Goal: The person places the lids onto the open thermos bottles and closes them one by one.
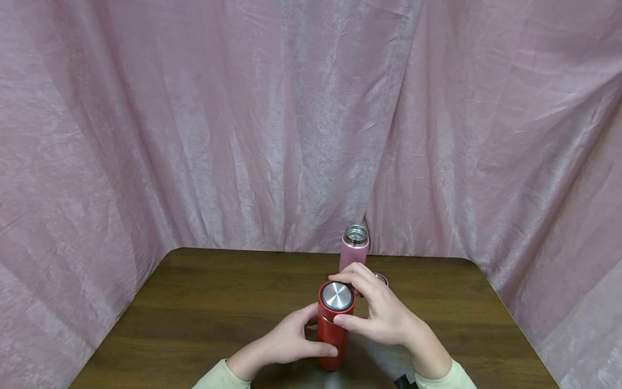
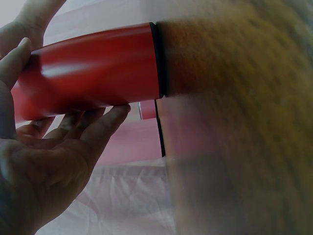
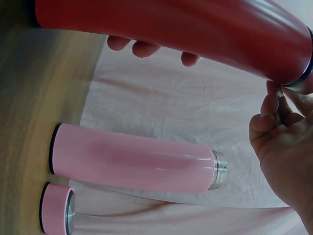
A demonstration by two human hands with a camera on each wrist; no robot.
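A red thermos bottle (image 1: 332, 340) with a steel-topped lid (image 1: 337, 296) stands upright on the table near its front. My left hand (image 1: 291, 337) grips the bottle's body from the left, thumb across the near side; the left wrist view shows its fingers curled round the red wall (image 2: 98, 68). My right hand (image 1: 384, 308) pinches the lid at the top, thumb in front and fingers behind. Beyond it stands a pink thermos bottle (image 1: 353, 256) without a lid, its steel neck (image 3: 220, 170) bare. The pink lid (image 3: 56, 209) rests on the table beside the pink bottle.
The brown wooden table (image 1: 218, 302) has rounded far corners. Pink curtains (image 1: 243, 135) hang behind it and along both sides. A small black object (image 1: 404, 382) shows by the right sleeve at the lower edge.
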